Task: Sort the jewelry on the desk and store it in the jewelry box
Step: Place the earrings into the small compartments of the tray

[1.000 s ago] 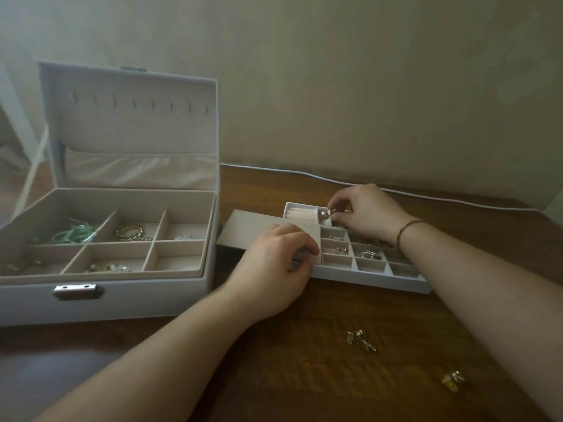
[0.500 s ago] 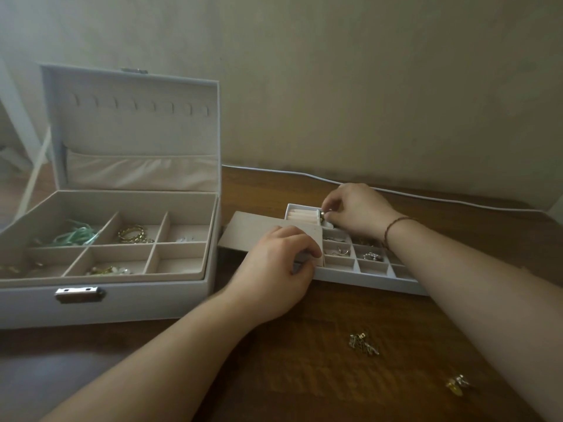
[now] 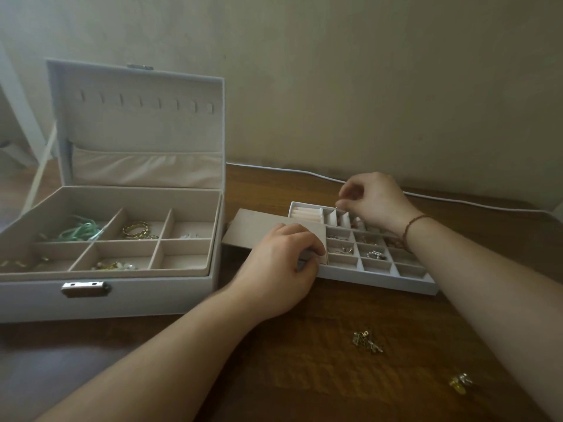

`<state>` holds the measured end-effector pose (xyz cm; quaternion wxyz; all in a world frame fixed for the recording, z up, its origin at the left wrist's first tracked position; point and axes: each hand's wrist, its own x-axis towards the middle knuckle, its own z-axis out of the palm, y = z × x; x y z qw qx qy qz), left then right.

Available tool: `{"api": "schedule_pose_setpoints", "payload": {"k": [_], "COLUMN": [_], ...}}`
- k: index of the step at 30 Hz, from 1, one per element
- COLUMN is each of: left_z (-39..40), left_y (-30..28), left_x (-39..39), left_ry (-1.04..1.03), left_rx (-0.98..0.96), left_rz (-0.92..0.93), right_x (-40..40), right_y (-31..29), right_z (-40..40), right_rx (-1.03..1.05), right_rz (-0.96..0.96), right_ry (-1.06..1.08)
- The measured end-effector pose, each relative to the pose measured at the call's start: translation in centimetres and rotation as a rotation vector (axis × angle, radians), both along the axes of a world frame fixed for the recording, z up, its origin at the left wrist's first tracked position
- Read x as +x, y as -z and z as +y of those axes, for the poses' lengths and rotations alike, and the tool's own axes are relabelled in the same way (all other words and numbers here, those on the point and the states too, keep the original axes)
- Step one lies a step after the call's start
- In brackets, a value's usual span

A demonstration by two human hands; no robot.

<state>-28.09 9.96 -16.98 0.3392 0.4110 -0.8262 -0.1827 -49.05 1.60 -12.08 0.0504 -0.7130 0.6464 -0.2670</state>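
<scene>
The right hand [image 3: 376, 202] hovers over the far left corner of the divided tray [image 3: 377, 277], thumb and forefinger pinched together on something small and thin; what it is cannot be told. A braided cord bracelet [image 3: 411, 228] circles that wrist. The left hand [image 3: 281, 266] lies on the near left part of the tray, its fingers curled over the edge of a flat grey-beige panel [image 3: 259, 228] that covers the tray's left end.

The tray is a shallow, pale rectangle with a grid of small square cells lined in soft fabric. Its long axis runs from beside the left hand out toward the right and slightly nearer. Under the right hand's fingers sits a row of padded ring rolls [image 3: 306, 214]; a few cells between the hands hold small silvery pieces [image 3: 375, 254].

Well to the left of the left hand stands the jewelry box [image 3: 100, 295], pale and leather-like with a metal clasp, its lid upright. Its felt compartments hold a mint-green strand [image 3: 80, 231] and a gold chain bracelet [image 3: 138, 230].

On the dark wooden desk [image 3: 289, 360], nearer than both hands, lie a gold-toned cluster [image 3: 367, 341] and, below the right forearm, a yellow-and-silver piece [image 3: 460, 383].
</scene>
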Motion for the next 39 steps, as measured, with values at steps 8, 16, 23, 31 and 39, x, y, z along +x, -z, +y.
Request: {"api": "schedule_pose_setpoints", "payload": {"k": [8,16,23,31,39], "left_z": [-0.1,-0.3,-0.2,0.1,0.1], "left_y": [0.1,0.3,0.4,0.5,0.6], "left_x": [0.0,0.1,0.1,-0.1,-0.2], "left_ry": [0.003,0.027,0.082,0.074,0.06], "left_rx": [-0.002,-0.005,-0.037,-0.056,-0.044], "left_rz": [0.0,-0.057,-0.237,-0.259,-0.25], "right_x": [-1.3,-2.8,-7.3,-1.0,1.9], "right_y": [1.1,0.9,-1.4,-1.0,0.5], "right_z": [2.5,3.1,9.0,18.3,19.8], "right_rx": [0.133,0.071,-0.138,0.272,0.333], "right_rz": [-0.114,0.205,-0.017,0.183,0.311], "right_ry": [-0.101,-0.188,0.039,-0.42,-0.506]}}
